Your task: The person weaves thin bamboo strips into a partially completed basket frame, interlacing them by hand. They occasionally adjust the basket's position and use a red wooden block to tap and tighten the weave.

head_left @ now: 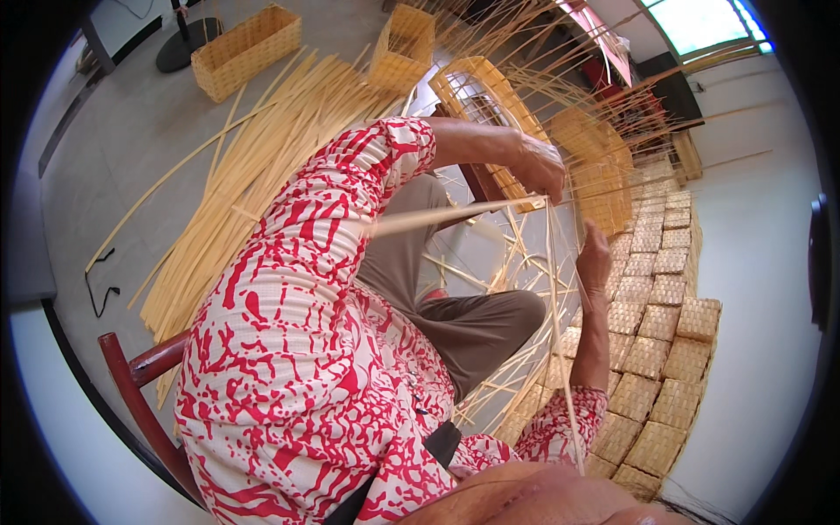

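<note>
I sit on a red chair [131, 376] in a red-and-white patterned shirt, with a half-woven bamboo basket [499, 96] in front of my knees. My left hand [538, 166] is closed at the basket's lower edge, pinching a flat bamboo strip [455, 212] that runs back toward my chest. My right hand [595, 258] is just below it, fingers curled among the loose upright strips [557, 306] that fan out of the weave. Long unwoven strip ends [612, 79] bristle from the basket's far side.
A thick heap of long bamboo strips [254, 157] lies on the grey floor to the left. Two finished rectangular baskets [245, 48] [404, 44] stand beyond it. Several small woven boxes [656, 332] are stacked in rows along the white wall on the right.
</note>
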Motion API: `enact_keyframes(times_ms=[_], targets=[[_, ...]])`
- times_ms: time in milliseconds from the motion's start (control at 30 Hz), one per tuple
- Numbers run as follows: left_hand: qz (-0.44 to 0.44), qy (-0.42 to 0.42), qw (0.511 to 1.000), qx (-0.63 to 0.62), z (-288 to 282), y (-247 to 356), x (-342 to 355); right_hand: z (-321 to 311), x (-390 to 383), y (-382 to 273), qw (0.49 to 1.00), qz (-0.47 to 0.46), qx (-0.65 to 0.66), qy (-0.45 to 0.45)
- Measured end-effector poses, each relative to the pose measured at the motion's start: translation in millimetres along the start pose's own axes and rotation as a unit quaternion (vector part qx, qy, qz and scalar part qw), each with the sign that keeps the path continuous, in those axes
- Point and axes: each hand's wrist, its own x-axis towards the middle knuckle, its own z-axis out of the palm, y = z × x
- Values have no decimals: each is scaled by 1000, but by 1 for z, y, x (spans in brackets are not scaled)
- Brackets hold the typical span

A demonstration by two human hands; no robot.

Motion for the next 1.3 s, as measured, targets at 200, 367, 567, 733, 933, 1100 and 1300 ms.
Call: enact_keyframes(times_ms=[200, 367, 567, 733, 933, 1100, 1300], targets=[[-96, 171, 976, -92, -52, -25, -12, 77, -21, 27, 997, 23, 77, -5], [-169, 368, 911, -74, -120, -40, -58, 84, -5, 26, 970, 123, 197, -65], [-306, 489, 781, -237, -120, -24, -131, 69, -6, 37, 958, 122, 246, -85], [-371, 463, 787, -172, -56, -54, -188, 57, -10, 29, 941, 159, 270, -126], [-315, 412, 854, 48, -28, -106, -226, 38, -5, 0, 945, 174, 250, -116], [-317, 389, 861, 81, -32, -107, -217, 35, -8, -3, 954, 148, 245, -93], [-334, 339, 874, 101, -29, -95, -216, 56, -13, 6, 971, 105, 212, -40]])
